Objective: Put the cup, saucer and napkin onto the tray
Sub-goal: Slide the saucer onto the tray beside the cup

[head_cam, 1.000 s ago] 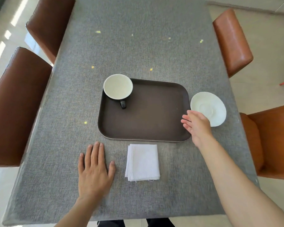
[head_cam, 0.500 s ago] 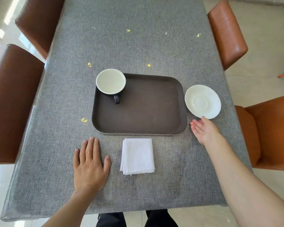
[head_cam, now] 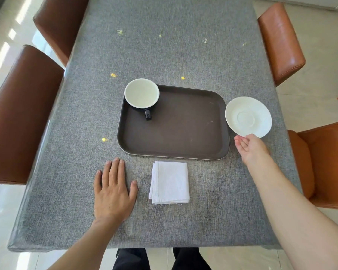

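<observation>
A dark brown tray (head_cam: 183, 137) lies in the middle of the grey table. A black cup (head_cam: 141, 93) with a white inside stands in the tray's far left corner, handle towards me. The white saucer (head_cam: 248, 115) is just right of the tray, its left rim over the tray's edge. My right hand (head_cam: 251, 148) is at the saucer's near rim, palm turned up, thumb on the rim and fingers under it. A folded white napkin (head_cam: 170, 182) lies on the table in front of the tray. My left hand (head_cam: 113, 191) rests flat on the table left of the napkin.
Brown leather chairs stand along both sides: two on the left (head_cam: 21, 114), two on the right (head_cam: 279, 41). The table's near edge (head_cam: 144, 248) is close to my body. Small yellow specks dot the cloth beyond and left of the tray.
My right hand drew back from the tray's right edge, turned palm up and came to the saucer's near rim, taking hold of it. The left hand stayed flat.
</observation>
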